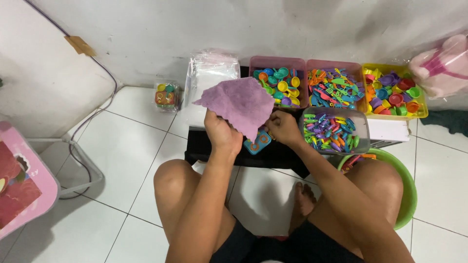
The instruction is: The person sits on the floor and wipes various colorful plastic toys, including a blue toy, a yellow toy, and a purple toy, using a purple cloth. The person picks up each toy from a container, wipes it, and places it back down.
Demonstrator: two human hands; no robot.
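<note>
Past both hands, by the white wall, stand four open plastic boxes full of small bright toy pieces: a pink box of little cups (pixel 278 86), a pink box of toy forks and spoons (pixel 334 87), a yellow box of tiny pots (pixel 394 91), and, just right of the right hand, a clear box of toy cutlery (pixel 332 130). A see-through plastic bag (pixel 207 78) lies beyond the left hand. A small clear packet of toys (pixel 166 95) sits on the white floor tiles, far to the left of the left hand. A green round plastic tub (pixel 407 187) is beside the right knee. Under the hands is a low black worktop (pixel 214 146).

The left hand (pixel 222 132) is closed, pinching the soft purple cloth (pixel 240 103) at its lower edge. The cloth stands up above this hand, spread wide, with its long side running left to right and one corner hanging down between the hands.

The right hand (pixel 283 127) is curled, and its fingers touch a blue flat toy piece with orange rings (pixel 258 142). That piece lies low between the two hands, partly hidden behind the cloth.
</note>
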